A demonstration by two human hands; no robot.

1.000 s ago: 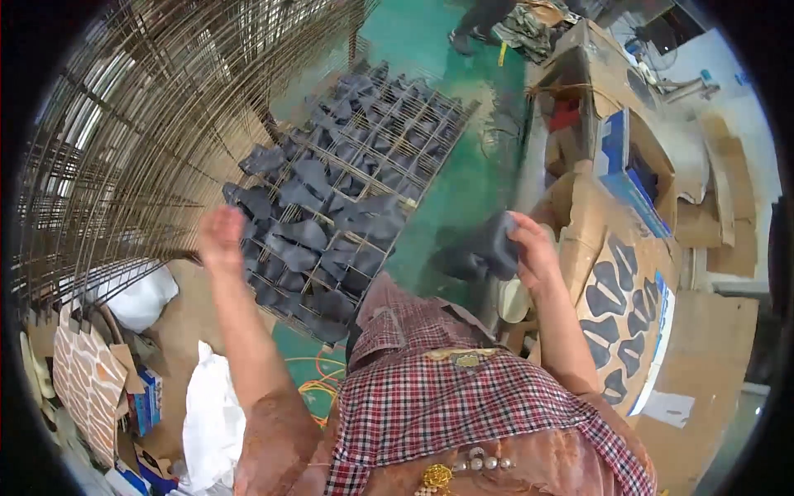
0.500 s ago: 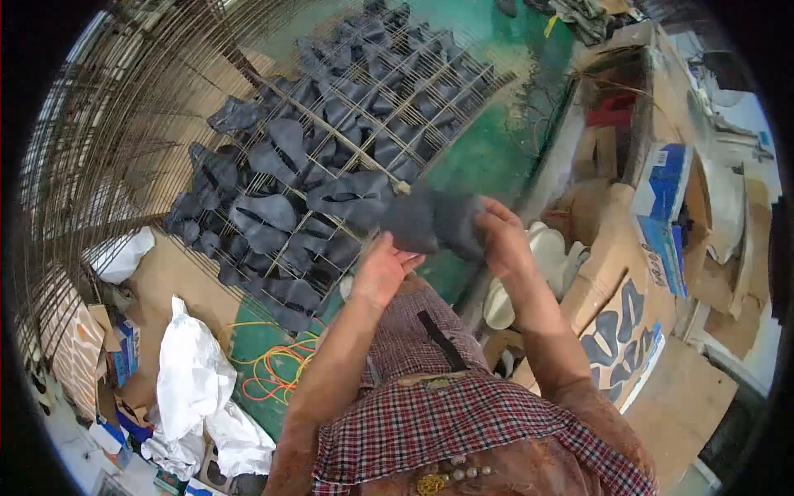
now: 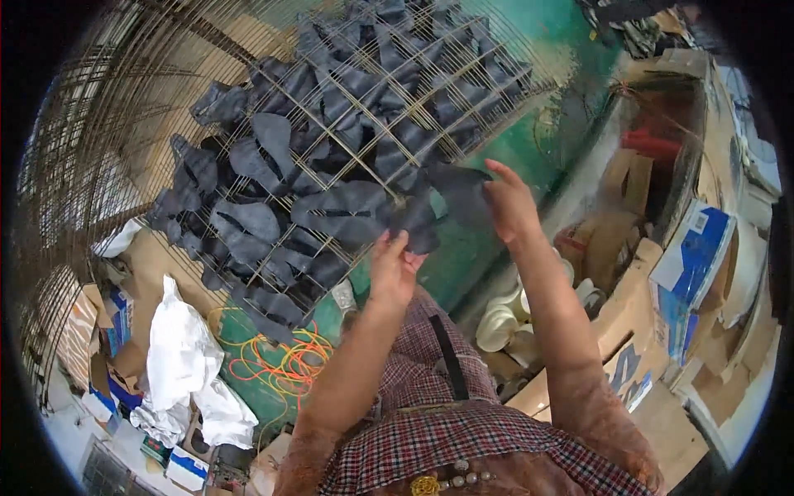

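My left hand point(image 3: 392, 266) and my right hand point(image 3: 509, 202) hold a dark grey shoe-shaped piece point(image 3: 442, 207) between them, each gripping one end. It hangs just in front of a wire grid rack point(image 3: 471, 87) that lies over the green floor and is covered with several similar dark grey pieces point(image 3: 331, 198). The held piece is at the rack's near right corner. My checked clothing fills the lower middle of the view.
Curved wire mesh racks point(image 3: 107, 124) rise at the left. White cloth point(image 3: 178, 347) and an orange cord point(image 3: 277, 364) lie on the floor below the rack. Cardboard boxes point(image 3: 662, 273), a blue box point(image 3: 695, 256) and white moulded forms point(image 3: 500, 326) crowd the right.
My right hand carried the dark piece from beside the boxes up to the rack. My left hand swung in from the left and took hold of its other end.
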